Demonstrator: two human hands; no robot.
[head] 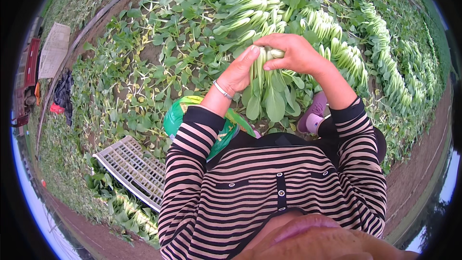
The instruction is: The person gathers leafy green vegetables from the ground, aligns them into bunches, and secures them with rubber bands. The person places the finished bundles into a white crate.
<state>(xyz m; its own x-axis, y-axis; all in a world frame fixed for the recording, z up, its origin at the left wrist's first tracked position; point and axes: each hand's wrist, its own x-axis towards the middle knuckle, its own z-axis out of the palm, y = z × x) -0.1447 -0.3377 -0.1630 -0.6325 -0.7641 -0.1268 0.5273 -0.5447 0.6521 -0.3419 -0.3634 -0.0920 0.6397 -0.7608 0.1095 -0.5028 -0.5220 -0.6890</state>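
Note:
Both my hands close around a bunch of leafy greens (275,95), with pale stem ends up between the fingers and broad leaves hanging towards me. My left hand (241,68), a silvery bangle at its wrist, presses against the bunch's left side. Over the stem ends and the right side curves my right hand (294,53), thumb and fingers around the pale stalks. Just beyond the hands lies a thick row of cut greens (249,3), stems side by side. Another row (348,56) runs off to the right.
A green plastic bag (177,117) is by my left leg. An upturned pale plastic crate (133,168) lies lower left, beside more greens (135,215). Loose leaves cover the soil at left. Further rows (391,65) lie right. Another crate (55,50) and a red vehicle (31,63) are far left.

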